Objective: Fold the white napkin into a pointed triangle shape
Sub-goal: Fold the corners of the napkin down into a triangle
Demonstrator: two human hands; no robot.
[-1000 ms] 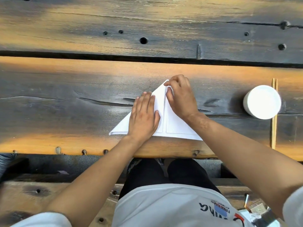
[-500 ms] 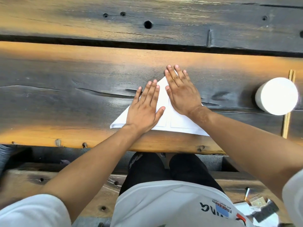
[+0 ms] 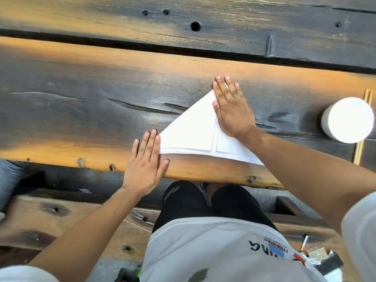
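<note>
White napkin (image 3: 189, 129), thin, limp and light, lies at the counter's (image 3: 85, 94) near edge. Right hand (image 3: 232, 110) presses it with flat fingers; left hand (image 3: 145, 161) flat at its corner. Likely slides; best pinched at corners.

The white shirt (image 3: 213, 251) bears upside-down "FREENAR" lettering.

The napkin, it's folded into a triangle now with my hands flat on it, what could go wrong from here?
Three risks, judged from this view:
1. The napkin has its base close to the table's near edge; a nudge toward you might slide it off.
2. The left hand touches only the left corner, so the left flap could spring open.
3. The right hand covers the tip, so a blunt or misaligned point could go unnoticed.
</note>
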